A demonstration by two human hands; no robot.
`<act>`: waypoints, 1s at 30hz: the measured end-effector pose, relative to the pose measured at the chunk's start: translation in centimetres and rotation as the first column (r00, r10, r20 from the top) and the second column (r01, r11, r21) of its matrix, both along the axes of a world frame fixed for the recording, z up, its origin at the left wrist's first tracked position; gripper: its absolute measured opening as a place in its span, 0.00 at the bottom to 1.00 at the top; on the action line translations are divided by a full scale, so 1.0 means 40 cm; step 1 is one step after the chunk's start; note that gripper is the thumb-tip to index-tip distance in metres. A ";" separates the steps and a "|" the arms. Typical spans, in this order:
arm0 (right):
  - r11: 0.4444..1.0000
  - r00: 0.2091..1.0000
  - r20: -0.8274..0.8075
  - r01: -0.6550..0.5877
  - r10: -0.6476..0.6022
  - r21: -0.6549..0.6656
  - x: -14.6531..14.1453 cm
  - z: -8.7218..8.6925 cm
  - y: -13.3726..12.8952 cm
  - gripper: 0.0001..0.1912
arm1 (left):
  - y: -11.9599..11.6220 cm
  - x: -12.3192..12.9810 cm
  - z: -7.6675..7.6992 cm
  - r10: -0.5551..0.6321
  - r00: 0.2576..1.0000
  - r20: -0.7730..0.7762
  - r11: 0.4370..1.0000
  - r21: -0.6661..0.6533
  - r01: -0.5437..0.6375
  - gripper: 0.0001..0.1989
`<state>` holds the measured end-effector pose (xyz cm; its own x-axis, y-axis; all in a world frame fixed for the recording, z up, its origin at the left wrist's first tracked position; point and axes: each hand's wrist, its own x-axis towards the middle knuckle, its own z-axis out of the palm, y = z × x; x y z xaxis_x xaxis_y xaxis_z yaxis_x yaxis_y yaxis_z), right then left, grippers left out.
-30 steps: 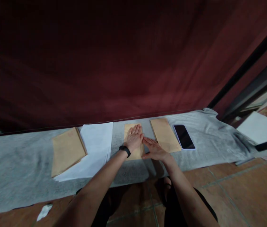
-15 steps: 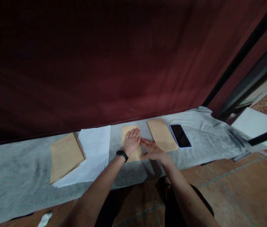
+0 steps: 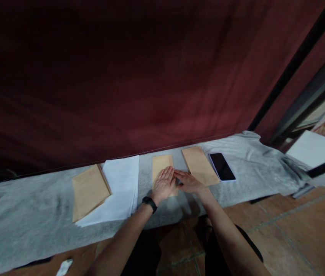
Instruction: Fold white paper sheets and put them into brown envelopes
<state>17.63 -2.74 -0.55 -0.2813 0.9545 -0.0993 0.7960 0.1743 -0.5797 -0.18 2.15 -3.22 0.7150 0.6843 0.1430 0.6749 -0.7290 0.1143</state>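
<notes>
A single brown paper envelope point(image 3: 161, 162) lies on the grey cloth straight in front of me. My left hand point(image 3: 164, 184), with a black band on its wrist, rests flat on it with the fingers stretched out. Beside it, my right hand point(image 3: 189, 182) touches the envelope's right edge, its fingers extended and their tips close to the left fingers. To the right lies a stack of brown envelopes point(image 3: 199, 165). On the left, another pile of brown envelopes point(image 3: 90, 191) partly covers a stack of white paper sheets point(image 3: 123, 184).
A phone point(image 3: 222, 167) lies right of the envelope stack. Grey cloth point(image 3: 35, 214) covers the long narrow surface, with a dark red curtain-like sheet point(image 3: 139, 96) behind it. A white board point(image 3: 316, 153) and dark bars stand at the right. Floor tiles point(image 3: 294, 226) show below.
My left hand has slid down the envelope toward me, uncovering more of its upper part. My right hand stays at its right edge. The whole view has shifted slightly.
</notes>
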 end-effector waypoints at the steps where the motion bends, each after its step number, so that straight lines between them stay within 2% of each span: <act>1: 1.000 1.000 0.011 0.014 -0.014 0.020 -0.001 -0.002 0.002 0.33 | -0.014 -0.005 0.000 -0.002 1.000 -0.001 1.000 -0.001 0.002 0.28; 9: 0.990 0.989 0.096 0.104 -0.113 0.093 -0.020 0.008 0.014 0.25 | -0.113 -0.041 0.017 -0.039 0.999 -0.016 0.999 -0.024 0.039 0.30; 15: 0.982 0.982 0.120 0.132 -0.148 0.132 -0.041 0.015 0.018 0.24 | -0.174 -0.059 0.032 -0.100 0.995 -0.027 0.985 -0.141 0.095 0.30; 21: 0.978 0.984 0.104 0.127 -0.146 0.167 -0.063 -0.001 0.027 0.22 | -0.238 -0.047 0.042 -0.070 0.992 -0.103 0.974 -0.222 0.046 0.39; 25: 0.976 0.983 0.114 0.125 -0.147 0.178 -0.068 -0.020 0.032 0.24 | -0.266 -0.027 0.061 -0.023 0.992 -0.123 0.965 -0.263 -0.011 0.43; 30: 0.971 0.976 0.126 0.154 -0.178 0.182 -0.074 -0.030 0.036 0.27 | -0.269 -0.033 0.091 -0.050 0.989 -0.136 0.956 -0.294 0.007 0.40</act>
